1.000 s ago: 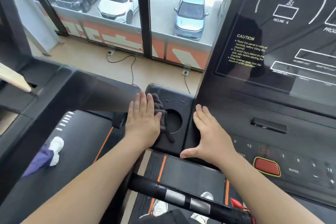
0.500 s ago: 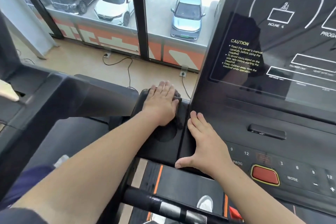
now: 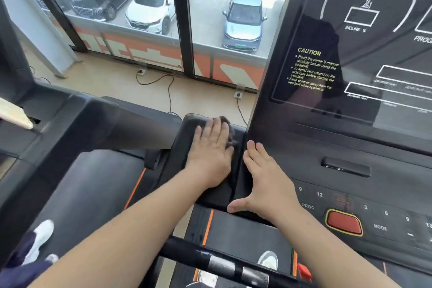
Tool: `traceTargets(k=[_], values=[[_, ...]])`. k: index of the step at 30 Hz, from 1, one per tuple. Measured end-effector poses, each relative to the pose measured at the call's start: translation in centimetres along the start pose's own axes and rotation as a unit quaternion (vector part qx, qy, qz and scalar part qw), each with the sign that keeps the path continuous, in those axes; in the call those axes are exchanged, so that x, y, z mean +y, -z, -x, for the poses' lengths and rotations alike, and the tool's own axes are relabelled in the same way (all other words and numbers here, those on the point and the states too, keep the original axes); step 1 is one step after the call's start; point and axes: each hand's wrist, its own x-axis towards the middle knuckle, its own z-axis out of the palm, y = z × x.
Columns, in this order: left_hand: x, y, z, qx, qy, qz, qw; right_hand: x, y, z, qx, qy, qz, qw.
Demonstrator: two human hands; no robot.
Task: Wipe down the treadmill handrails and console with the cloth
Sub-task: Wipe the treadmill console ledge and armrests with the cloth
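Observation:
My left hand [image 3: 211,152] lies flat with straight fingers on a dark cloth [image 3: 230,131], pressing it onto the black side tray [image 3: 184,133] at the left of the treadmill console [image 3: 339,147]. Only the cloth's far and right edges show past my fingers. My right hand [image 3: 264,180] rests open and flat on the console's left edge, thumb spread toward the lower rim, holding nothing. A black handrail bar [image 3: 210,259] with silver sensor plates crosses below my arms.
The console carries a dark display [image 3: 374,54] with a caution label, number keys and a red stop button [image 3: 342,222]. Another treadmill [image 3: 70,124] stands at left. Floor sockets with cables [image 3: 168,86] lie before the window. My white shoes [image 3: 42,238] show below.
My left hand slid the cloth away from me, from the tray's cup hole to its far end. The right hand stayed in place on the console edge.

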Motion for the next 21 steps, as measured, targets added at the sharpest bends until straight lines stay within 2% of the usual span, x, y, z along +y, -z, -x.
traceTargets(k=[4, 5, 8, 10, 12, 15, 17, 19, 21], values=[[-1.5, 0.1, 1.5, -0.024, -0.131, -0.036, 0.99, 0.0, 0.1, 0.1, -0.002, 0.001, 0.005, 1.0], [-2.6, 0.7, 0.2, -0.03, -0.126, -0.055, 0.99, 0.0, 0.1, 0.2, -0.001, 0.0, 0.004, 1.0], [-4.1, 3.1, -3.6, -0.047, -0.005, -0.051, 0.998, -0.2, 0.2, 0.4, -0.007, -0.004, -0.002, 1.0], [-2.8, 2.8, -3.5, -0.024, 0.023, -0.032, 0.999, -0.2, 0.2, 0.5, -0.004, -0.005, 0.0, 1.0], [-0.7, 1.0, -0.8, -0.009, -0.012, -0.01, 1.0, -0.2, 0.2, 0.3, -0.004, -0.002, 0.003, 1.0], [-0.5, -1.0, 3.8, -0.002, -0.134, 0.012, 0.991, -0.1, 0.1, 0.3, 0.001, -0.002, -0.001, 1.0], [-2.8, -1.2, 4.4, 0.049, -0.205, -0.048, 0.976, -0.1, 0.1, 0.3, -0.002, -0.002, 0.0, 1.0], [-5.2, -0.4, 3.7, 0.116, -0.181, -0.11, 0.97, -0.1, 0.2, 0.4, -0.004, -0.001, -0.001, 1.0], [-5.3, 0.6, 3.2, 0.142, -0.137, -0.147, 0.969, -0.2, 0.2, 0.4, -0.002, -0.001, -0.003, 1.0]])
